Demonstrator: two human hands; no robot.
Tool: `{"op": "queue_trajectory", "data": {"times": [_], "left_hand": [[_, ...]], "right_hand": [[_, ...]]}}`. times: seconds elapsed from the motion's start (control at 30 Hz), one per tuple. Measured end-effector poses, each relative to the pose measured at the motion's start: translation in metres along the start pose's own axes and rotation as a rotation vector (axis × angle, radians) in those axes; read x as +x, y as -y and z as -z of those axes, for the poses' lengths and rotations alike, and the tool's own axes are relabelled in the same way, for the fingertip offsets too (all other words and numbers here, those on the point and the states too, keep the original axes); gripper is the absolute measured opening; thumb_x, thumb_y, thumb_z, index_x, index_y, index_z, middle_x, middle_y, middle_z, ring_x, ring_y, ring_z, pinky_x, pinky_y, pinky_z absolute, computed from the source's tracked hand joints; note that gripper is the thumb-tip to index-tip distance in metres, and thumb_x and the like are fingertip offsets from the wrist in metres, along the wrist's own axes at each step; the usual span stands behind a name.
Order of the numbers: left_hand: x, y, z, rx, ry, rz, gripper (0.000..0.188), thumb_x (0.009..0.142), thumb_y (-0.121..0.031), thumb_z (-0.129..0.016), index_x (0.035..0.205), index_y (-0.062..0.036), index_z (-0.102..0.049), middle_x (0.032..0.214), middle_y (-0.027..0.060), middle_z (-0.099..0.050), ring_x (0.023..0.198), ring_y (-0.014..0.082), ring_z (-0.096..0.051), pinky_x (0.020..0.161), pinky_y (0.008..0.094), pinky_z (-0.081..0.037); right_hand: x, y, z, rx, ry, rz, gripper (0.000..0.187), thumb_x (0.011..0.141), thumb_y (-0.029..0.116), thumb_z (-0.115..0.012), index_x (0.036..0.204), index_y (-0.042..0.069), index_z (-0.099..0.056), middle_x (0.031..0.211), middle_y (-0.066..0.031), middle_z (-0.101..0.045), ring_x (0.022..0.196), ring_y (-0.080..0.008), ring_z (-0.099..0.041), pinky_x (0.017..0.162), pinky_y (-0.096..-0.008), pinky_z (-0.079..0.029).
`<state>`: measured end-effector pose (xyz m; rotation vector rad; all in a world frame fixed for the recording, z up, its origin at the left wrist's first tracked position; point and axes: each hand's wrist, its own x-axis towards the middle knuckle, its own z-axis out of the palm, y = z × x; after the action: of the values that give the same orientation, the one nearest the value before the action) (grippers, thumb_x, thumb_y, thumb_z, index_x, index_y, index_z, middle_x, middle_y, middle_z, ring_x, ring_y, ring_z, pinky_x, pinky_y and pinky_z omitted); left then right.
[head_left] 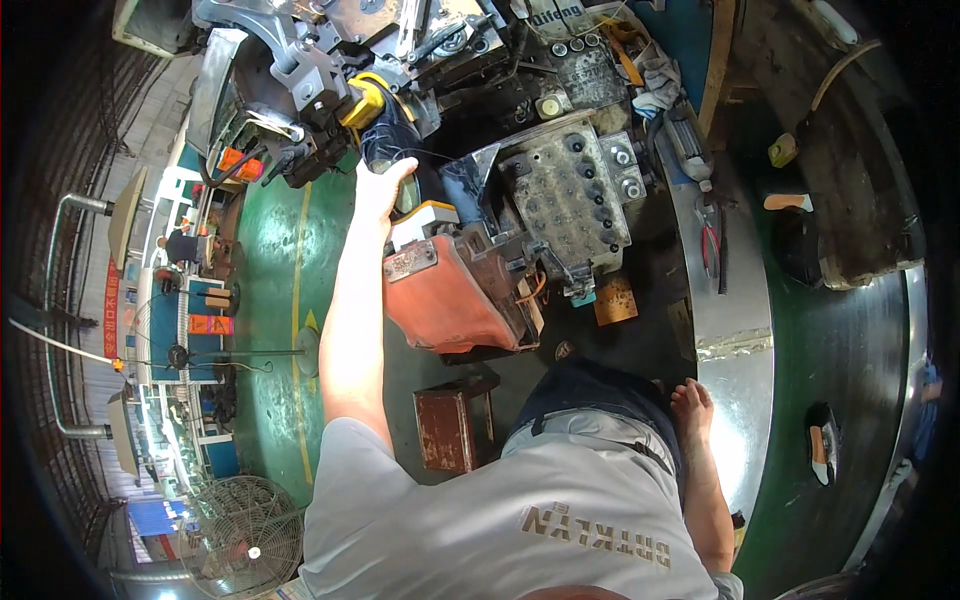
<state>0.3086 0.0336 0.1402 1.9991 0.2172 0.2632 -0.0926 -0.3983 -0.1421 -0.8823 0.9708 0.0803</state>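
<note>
Head view, looking down over a big grey and orange shoe-making machine (pixel 470 290), bolted to a green painted floor (pixel 270 260); perforated grey metal plate (pixel 570 195) tilted at centre, orange housing below it. Curved shiny steel work bench (pixel 735 330) sweeping down the right side, carrying red-handled pliers (pixel 708 245).

At the machine's upper left, a dark navy shoe upper stretched on a yellow last (pixel 385 125), clamped in the grey metal head, long axis running from upper left, at the yellow heel end, down to lower right. Straight ahead of the left hand (pixel 382 190), directly above it in the picture and touching: arm fully stretched forward, fingers loosely curled against the lower side of the upper, thumb spread, apparently steadying rather than gripping hard; how tight the hold is, cannot tell.

Right hand (pixel 692 405) well apart, low at the right, resting near the bench edge beside the thigh, fingers relaxed and partly open, holding nothing visible. Left hand plainly the nearer one; right far off and behind

Small black shoe with a pale insole (pixel 822 445) lying alone on the green conveyor surface at far right
</note>
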Motion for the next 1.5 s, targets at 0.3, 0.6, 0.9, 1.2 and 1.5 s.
{"op": "queue_trajectory", "data": {"times": [0.3, 0.6, 0.9, 1.2, 1.5], "left_hand": [[-0.042, -0.028, 0.008, -0.916, 0.035, 0.365, 0.048, 0.083, -0.031, -0.063, 0.119, -0.0006, -0.055, 0.104, 0.0170, -0.065, 0.096, 0.0290, -0.064, 0.085, 0.0420, -0.055], [-0.195, 0.001, -0.043, -1.961, 0.983, 0.288, 0.068, 0.093, -0.050, -0.049, 0.150, -0.0187, -0.028, 0.128, 0.0260, -0.051, 0.095, 0.0350, -0.062, 0.081, 0.0422, -0.050], [-0.273, 0.001, -0.110, -1.801, 1.251, 0.828, 0.085, 0.080, -0.057, -0.062, 0.141, -0.0036, -0.039, 0.126, 0.0232, -0.050, 0.095, 0.0388, -0.059, 0.085, 0.0460, -0.045], [-0.334, 0.001, -0.203, 0.030, 0.794, -0.290, 0.100, 0.072, -0.019, -0.079, 0.147, 0.0048, -0.016, 0.127, 0.0248, -0.045, 0.112, 0.0358, -0.053, 0.090, 0.0433, -0.049], [-0.332, 0.009, -0.230, -0.136, 1.079, -0.144, 0.051, 0.102, -0.027, -0.046, 0.143, 0.0016, -0.034, 0.131, 0.0177, -0.051, 0.114, 0.0255, -0.053, 0.098, 0.0350, -0.041]], "right_hand": [[0.003, 0.001, 0.004, -0.029, 0.054, 0.012, 0.034, 0.093, 0.026, -0.065, 0.118, 0.005, -0.058, 0.091, -0.0046, -0.066, 0.078, -0.0127, -0.064, 0.068, -0.0259, -0.053], [-0.003, 0.025, -0.023, -0.111, 0.111, 0.044, 0.036, 0.094, 0.027, -0.063, 0.119, 0.003, -0.057, 0.095, -0.0065, -0.065, 0.082, -0.0145, -0.063, 0.072, -0.0277, -0.052], [-0.048, 0.102, -0.123, -0.032, 0.359, 0.180, 0.030, 0.097, 0.017, -0.057, 0.120, -0.002, -0.055, 0.100, -0.0094, -0.065, 0.087, -0.0144, -0.063, 0.079, -0.0276, -0.052], [-0.038, 0.108, -0.133, 0.416, 0.422, 0.027, 0.063, 0.099, 0.057, -0.034, 0.131, 0.005, -0.052, 0.120, -0.0135, -0.062, 0.106, -0.0217, -0.061, 0.095, -0.0396, -0.049], [-0.055, 0.110, -0.056, 0.737, 0.473, -0.091, 0.070, 0.094, 0.065, -0.036, 0.126, 0.006, -0.057, 0.108, -0.0138, -0.068, 0.090, -0.0233, -0.069, 0.080, -0.0389, -0.059]]}}
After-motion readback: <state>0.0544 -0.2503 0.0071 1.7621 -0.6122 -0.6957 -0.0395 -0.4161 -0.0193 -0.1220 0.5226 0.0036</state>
